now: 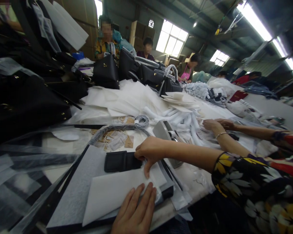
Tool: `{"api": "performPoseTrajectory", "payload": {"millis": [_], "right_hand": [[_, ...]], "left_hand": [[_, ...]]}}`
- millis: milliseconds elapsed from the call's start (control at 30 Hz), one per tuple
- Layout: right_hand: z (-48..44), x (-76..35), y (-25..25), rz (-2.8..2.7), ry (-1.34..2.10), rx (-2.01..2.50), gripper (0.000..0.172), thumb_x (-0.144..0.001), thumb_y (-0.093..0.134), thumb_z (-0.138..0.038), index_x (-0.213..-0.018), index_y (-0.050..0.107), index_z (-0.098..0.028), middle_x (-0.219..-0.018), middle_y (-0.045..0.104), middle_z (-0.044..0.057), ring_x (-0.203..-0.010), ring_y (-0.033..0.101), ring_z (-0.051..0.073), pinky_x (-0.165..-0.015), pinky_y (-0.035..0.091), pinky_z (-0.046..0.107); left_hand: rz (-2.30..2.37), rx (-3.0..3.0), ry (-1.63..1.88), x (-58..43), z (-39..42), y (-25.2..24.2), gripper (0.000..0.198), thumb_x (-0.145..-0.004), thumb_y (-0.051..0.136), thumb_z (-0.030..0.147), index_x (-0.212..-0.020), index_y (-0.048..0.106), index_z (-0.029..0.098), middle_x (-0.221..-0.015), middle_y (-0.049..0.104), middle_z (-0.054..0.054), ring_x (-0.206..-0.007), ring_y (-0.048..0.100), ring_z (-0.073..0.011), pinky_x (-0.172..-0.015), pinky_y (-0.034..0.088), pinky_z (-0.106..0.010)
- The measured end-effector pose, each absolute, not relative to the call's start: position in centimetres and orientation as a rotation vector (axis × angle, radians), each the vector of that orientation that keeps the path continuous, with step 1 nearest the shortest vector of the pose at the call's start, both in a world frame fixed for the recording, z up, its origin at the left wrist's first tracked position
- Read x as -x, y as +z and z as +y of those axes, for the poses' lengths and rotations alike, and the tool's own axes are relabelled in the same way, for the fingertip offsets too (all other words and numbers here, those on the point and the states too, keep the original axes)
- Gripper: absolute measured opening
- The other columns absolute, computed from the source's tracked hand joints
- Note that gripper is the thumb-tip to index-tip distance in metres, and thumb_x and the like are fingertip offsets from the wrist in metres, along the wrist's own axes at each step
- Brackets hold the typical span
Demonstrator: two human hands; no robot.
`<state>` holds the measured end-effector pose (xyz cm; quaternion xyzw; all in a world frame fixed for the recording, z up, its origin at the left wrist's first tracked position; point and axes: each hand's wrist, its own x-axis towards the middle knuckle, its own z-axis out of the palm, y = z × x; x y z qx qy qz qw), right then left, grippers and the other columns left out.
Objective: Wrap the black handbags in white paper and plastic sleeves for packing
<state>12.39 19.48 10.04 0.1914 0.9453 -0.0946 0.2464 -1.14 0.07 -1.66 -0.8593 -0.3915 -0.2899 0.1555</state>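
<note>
My left hand [133,211] lies flat and open on a white foam sheet [112,193] at the table's near edge. My right hand [147,152], on a flower-print sleeve, reaches in from the right. Its fingers are curled on the right end of a small black wallet [119,161], and one finger presses down on the foam sheet. The wallet rests on a larger pale sheet [80,182] that covers a flat black piece with a dark border.
A grey tape dispenser [164,130] and paper tags [117,141] lie just beyond the wallet. Loose foam sheets [132,97] cover the middle. Black handbags [104,73] stand at the left and back. A co-worker's hands [213,124] work at the right; other people sit at the far side.
</note>
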Motion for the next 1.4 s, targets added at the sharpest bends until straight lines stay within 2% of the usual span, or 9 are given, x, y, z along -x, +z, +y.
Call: {"api": "performPoseTrajectory", "payload": {"millis": [200,333,500,667,800,933,1133,1267,1400], "right_hand": [[22.6,-13.4,7.9,2.525,-0.539,-0.765,0.059,-0.055,0.082,-0.069,-0.083,0.06,-0.022,-0.075,0.065,-0.003,-0.065,0.054,0.013,-0.055,0.027,0.023],[24.3,-12.9,6.3,2.363,-0.812,-0.78,0.059,-0.053,0.088,-0.058,-0.089,0.062,-0.019,-0.075,0.063,-0.006,-0.065,0.056,0.012,-0.057,0.034,0.021],[25.9,-12.2,5.5,2.373,-0.885,-0.769,0.042,-0.053,0.092,-0.041,-0.08,0.07,-0.017,-0.065,0.065,-0.009,-0.061,0.056,0.009,-0.058,0.037,0.019],[25.7,-14.1,7.2,2.624,-0.729,-1.065,0.012,-0.078,0.075,-0.017,-0.089,0.076,-0.013,-0.078,0.075,0.0,-0.073,0.065,0.014,-0.067,0.042,0.021],[21.9,-15.8,7.7,2.803,-0.629,-1.208,0.024,-0.091,0.064,-0.028,-0.11,0.074,-0.018,-0.106,0.076,0.006,-0.097,0.069,0.019,-0.082,0.044,0.023],[18.2,-16.3,6.2,2.813,-0.668,-1.149,0.047,-0.083,0.074,-0.044,-0.122,0.07,-0.019,-0.113,0.075,0.009,-0.103,0.069,0.025,-0.086,0.048,0.028],[13.6,-16.1,7.2,2.978,-0.605,-1.311,0.039,-0.092,0.065,-0.022,-0.131,0.062,-0.021,-0.13,0.067,0.012,-0.123,0.06,0.028,-0.112,0.032,0.047],[6.8,-18.2,7.9,3.194,-0.66,-1.355,0.029,-0.098,0.055,-0.022,-0.126,0.064,-0.019,-0.122,0.072,0.008,-0.115,0.065,0.021,-0.113,0.035,0.039],[2.2,-20.5,5.6,3.18,-0.594,-1.322,0.048,-0.093,0.063,-0.024,-0.14,0.053,-0.02,-0.14,0.061,0.01,-0.132,0.053,0.024,-0.118,0.033,0.045]], "left_hand": [[-1.213,2.44,-0.965,0.4,0.0,-2.3,0.042,-0.101,0.036,0.015,-0.132,0.063,0.023,-0.141,0.06,0.004,-0.125,0.056,-0.0174,-0.122,0.023,-0.035],[-1.225,2.448,-0.956,0.5,0.1,-2.3,0.042,-0.101,0.037,0.014,-0.132,0.063,0.024,-0.142,0.059,0.006,-0.124,0.057,-0.0174,-0.119,0.03,-0.031],[-1.234,2.458,-0.886,0.8,0.2,-1.9,0.046,-0.098,0.038,0.009,-0.136,0.059,0.024,-0.144,0.057,0.008,-0.123,0.057,-0.0184,-0.111,0.041,-0.03],[-1.199,2.454,-0.839,1.0,0.2,-1.8,0.051,-0.095,0.04,0.006,-0.139,0.057,0.024,-0.145,0.055,0.008,-0.124,0.057,-0.0189,-0.106,0.047,-0.03],[-1.175,2.446,-0.81,1.1,0.2,-2.2,0.052,-0.094,0.039,0.006,-0.141,0.054,0.024,-0.147,0.052,0.008,-0.125,0.057,-0.0195,-0.102,0.051,-0.032],[-1.227,2.463,-0.789,1.0,0.0,-2.0,0.052,-0.095,0.039,0.007,-0.142,0.052,0.025,-0.148,0.051,0.009,-0.125,0.058,-0.0207,-0.101,0.053,-0.035],[-1.236,2.525,-0.792,0.9,0.0,-1.1,0.049,-0.097,0.037,0.009,-0.142,0.052,0.022,-0.143,0.057,0.003,-0.122,0.06,-0.0251,-0.1,0.055,-0.042],[-1.291,2.521,-0.963,0.5,-0.1,-0.1,0.04,-0.097,0.045,0.011,-0.135,0.058,0.017,-0.134,0.065,-0.006,-0.117,0.064,-0.0244,-0.103,0.053,-0.043],[-1.321,2.64,-1.023,1.5,-0.5,2.2,0.034,-0.098,0.048,0.017,-0.131,0.058,0.017,-0.13,0.067,-0.008,-0.117,0.064,-0.018,-0.104,0.052,-0.035]]}}
